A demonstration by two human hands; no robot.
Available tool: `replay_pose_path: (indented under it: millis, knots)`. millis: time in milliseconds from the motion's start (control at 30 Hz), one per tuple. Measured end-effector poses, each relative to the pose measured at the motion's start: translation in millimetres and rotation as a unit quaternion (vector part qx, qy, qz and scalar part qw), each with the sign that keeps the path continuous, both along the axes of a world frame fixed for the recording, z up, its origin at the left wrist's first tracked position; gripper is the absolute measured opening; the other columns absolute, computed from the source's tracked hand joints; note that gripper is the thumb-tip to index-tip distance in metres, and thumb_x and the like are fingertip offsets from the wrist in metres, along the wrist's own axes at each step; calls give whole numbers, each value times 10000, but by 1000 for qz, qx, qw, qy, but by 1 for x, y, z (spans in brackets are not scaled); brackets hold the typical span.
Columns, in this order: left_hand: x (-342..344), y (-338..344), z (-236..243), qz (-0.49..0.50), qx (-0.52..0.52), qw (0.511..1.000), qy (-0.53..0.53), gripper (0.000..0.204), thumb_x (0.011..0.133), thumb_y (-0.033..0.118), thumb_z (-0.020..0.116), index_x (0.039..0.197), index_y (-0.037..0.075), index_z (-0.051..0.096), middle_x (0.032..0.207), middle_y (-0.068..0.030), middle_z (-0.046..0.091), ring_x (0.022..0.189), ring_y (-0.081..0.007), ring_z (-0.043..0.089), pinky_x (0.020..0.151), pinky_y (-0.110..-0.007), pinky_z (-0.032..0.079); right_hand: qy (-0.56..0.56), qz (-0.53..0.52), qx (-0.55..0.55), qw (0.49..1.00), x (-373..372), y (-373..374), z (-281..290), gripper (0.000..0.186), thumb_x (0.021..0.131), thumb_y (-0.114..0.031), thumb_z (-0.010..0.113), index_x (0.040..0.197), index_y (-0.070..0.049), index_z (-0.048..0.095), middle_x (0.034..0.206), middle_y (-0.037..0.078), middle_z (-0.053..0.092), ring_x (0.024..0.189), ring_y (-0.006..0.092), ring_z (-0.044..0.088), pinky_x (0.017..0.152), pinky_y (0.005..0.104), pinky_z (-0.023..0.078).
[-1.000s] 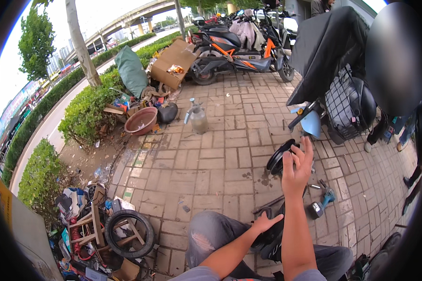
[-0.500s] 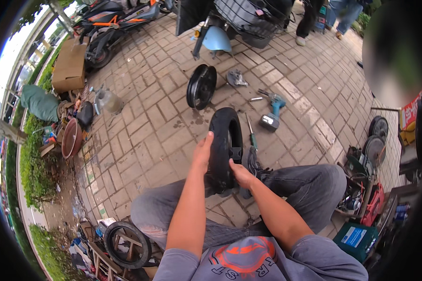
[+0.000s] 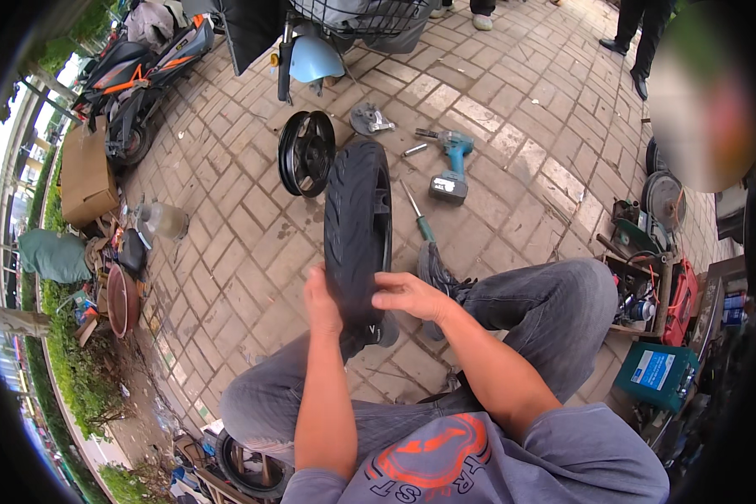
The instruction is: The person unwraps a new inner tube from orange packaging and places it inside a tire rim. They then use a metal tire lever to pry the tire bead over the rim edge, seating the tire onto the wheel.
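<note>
Clasping one black rubber tyre [image 3: 354, 223] upright in front of the body, two bare hands press it between them: the left hand [image 3: 322, 309] against its left side, the right hand [image 3: 416, 298] with fingers on its right edge. Beyond, on tan brick paving [image 3: 512, 231], are one black spoked wheel rim [image 3: 315, 154], one teal cordless drill [image 3: 456, 155], one green-handled screwdriver [image 3: 424, 227], one small silver metal cylinder [image 3: 414, 150] and one grey metal part [image 3: 368, 119].
</note>
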State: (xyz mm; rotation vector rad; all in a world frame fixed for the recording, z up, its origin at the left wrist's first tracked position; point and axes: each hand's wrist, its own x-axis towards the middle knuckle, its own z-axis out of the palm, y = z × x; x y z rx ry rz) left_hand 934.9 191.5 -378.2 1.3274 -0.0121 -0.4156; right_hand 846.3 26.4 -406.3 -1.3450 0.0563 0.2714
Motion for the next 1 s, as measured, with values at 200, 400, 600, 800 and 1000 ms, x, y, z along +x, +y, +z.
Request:
replay_pose_path:
  millis: [200, 400, 600, 800, 1000]
  knots:
    - [17, -20, 16, -204, 188, 957, -83, 758, 880, 570, 523, 1379, 18, 376, 1196, -168, 585, 1099, -236, 556, 966, -385, 408, -89, 204, -51, 974, 5, -12, -53, 447, 823, -243, 670, 1206, -26, 594, 1214, 116, 605, 1093, 205, 552, 955, 332, 424]
    - [-42, -63, 20, -298, -12, 954, 32, 667, 810, 277, 729, 1308, -68, 452, 1151, -136, 595, 1055, -176, 560, 895, -299, 453, -119, 172, -15, 978, 3, 3, -97, 408, 837, -225, 663, 1198, -45, 603, 1205, 84, 608, 1085, 177, 543, 929, 324, 439]
    - [-26, -44, 55, -218, -32, 975, 2, 702, 757, 243, 767, 1291, -93, 459, 1160, -135, 595, 1029, -175, 569, 916, -305, 441, -51, 143, -55, 987, 25, -8, -79, 419, 826, -216, 677, 1203, -52, 603, 1204, 75, 604, 1108, 173, 529, 934, 322, 436]
    - [-10, -20, 32, -114, 30, 987, 111, 769, 800, 462, 678, 1273, -105, 462, 1174, -187, 588, 1062, -239, 575, 939, -335, 428, 217, 258, -25, 941, 25, -30, -125, 449, 810, -189, 690, 1224, -43, 592, 1211, 56, 600, 1116, 175, 526, 960, 326, 419]
    - [-14, -42, -11, 73, 316, 946, 27, 897, 737, 641, 636, 1213, -102, 477, 1120, -310, 587, 1085, -398, 572, 921, -416, 440, 99, 389, -212, 891, 31, 1, -176, 585, 864, -315, 625, 1359, -48, 463, 1363, 90, 493, 1189, 201, 473, 1006, 355, 371]
